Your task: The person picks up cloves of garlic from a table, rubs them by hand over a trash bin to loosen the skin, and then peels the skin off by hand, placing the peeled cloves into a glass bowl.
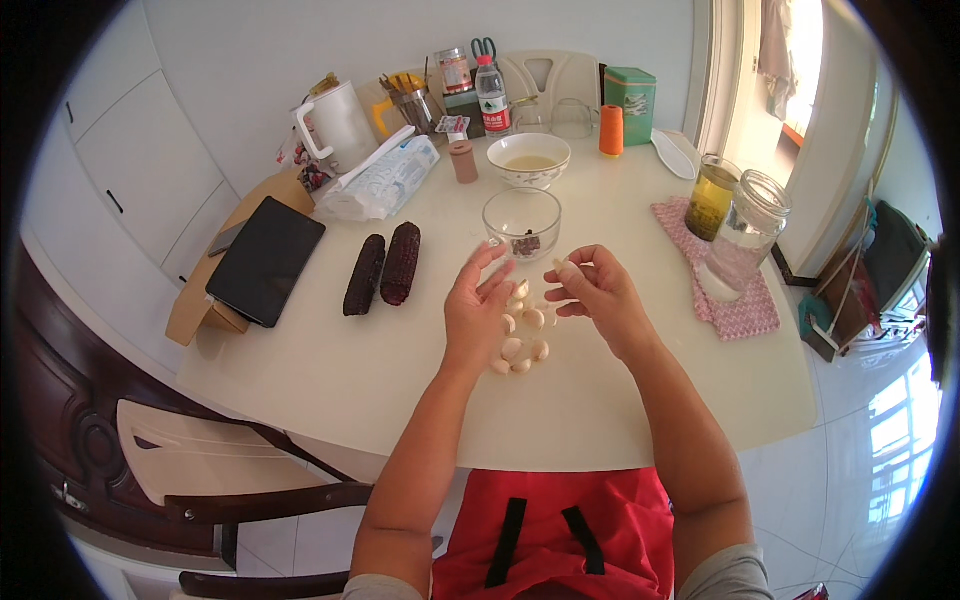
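Several unpeeled garlic cloves [534,319] lie on the pale table between and below my hands. My right hand [592,289] pinches a small pale garlic clove [559,265] between thumb and fingertips. To the left, my left hand [480,307] is raised over the edge of the cloves, fingers apart and slightly blurred, with nothing seen in it. Just beyond both hands stands a clear glass bowl [523,217] with some small dark reddish pieces [526,242] at its bottom.
Two dark corn cobs [400,264] and a black tablet [265,261] are at the left. Behind the glass bowl stand a patterned bowl of liquid [529,159] and an orange thread spool [611,131]. A glass jar [742,232] rests on a pink cloth [739,315] at the right.
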Available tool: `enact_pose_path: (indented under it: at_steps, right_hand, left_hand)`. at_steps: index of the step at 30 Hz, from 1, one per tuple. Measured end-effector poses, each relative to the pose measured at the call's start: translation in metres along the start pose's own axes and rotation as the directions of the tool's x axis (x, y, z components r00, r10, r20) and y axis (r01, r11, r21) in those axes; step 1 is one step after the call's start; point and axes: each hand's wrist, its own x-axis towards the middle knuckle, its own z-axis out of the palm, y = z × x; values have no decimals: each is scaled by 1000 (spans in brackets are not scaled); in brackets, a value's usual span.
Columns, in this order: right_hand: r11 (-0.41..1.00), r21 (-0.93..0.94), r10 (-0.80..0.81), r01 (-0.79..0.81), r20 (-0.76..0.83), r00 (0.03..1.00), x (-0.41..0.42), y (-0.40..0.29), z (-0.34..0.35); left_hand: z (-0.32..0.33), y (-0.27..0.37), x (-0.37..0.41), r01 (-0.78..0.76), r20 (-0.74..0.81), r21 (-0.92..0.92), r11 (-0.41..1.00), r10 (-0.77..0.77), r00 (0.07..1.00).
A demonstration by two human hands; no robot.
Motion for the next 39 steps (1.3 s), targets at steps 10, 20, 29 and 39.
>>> enact_pose_path:
  at_steps: [10,20,29,39]
  right_hand:
    - [1000,15,3,-2,-33,999,2,15,4]
    - [999,-3,43,-43,-18,999,-2,12,6]
    - [969,-244,-37,30,-24,999,0,15,6]
    - [998,-53,34,-40,-106,994,3,21,3]
  left_hand:
    - [22,-1,-8,-349,26,188,918,350,936]
    - [19,-5,-7,-155,-20,72,985,156,987]
    - [18,-3,-8,-63,38,117,991,59,998]
    - [12,-6,-7,-73,78,164,984,61,995]
